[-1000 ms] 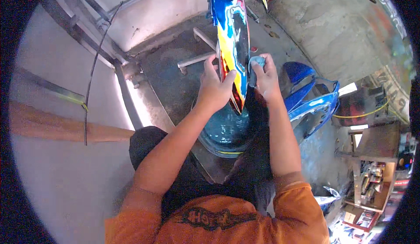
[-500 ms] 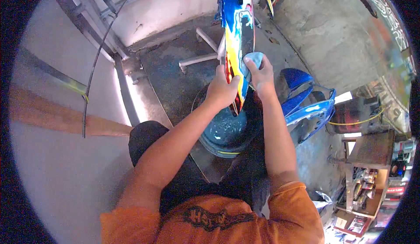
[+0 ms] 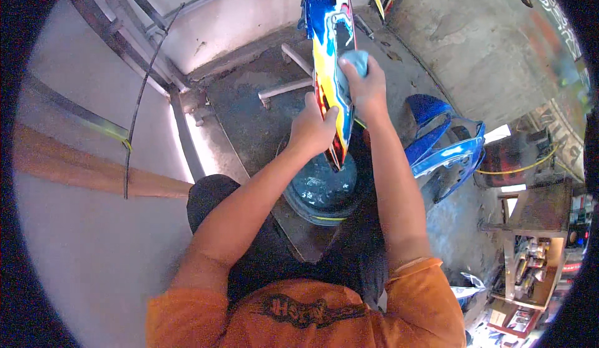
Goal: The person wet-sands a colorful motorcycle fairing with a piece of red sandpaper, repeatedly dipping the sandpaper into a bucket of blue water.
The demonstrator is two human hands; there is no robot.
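A long, pointed motorcycle body panel [image 3: 326,51], glossy blue, yellow, white and red, stands out ahead of me with its tip toward me. Around its near part, my left hand [image 3: 313,128] is closed, thumb on top. My right hand [image 3: 367,92] is closed on a light blue pad [image 3: 357,62] and presses it to the panel's right edge; whether it is cloth, sponge or abrasive sheet I cannot tell. Below the panel's tip sits a dark round basin [image 3: 312,215] with water in it, between my knees.
Blue motorcycle fairing parts [image 3: 446,154] lie on the floor to the right. A pale stand leg [image 3: 286,91] reaches out behind the panel. At the far right is a wooden cabinet [image 3: 510,267] filled with small items. A thin dark rod [image 3: 138,104] crosses the left side.
My right hand and the pad have moved up along the panel, away from me. The panel has shifted slightly left, with my left hand still on it.
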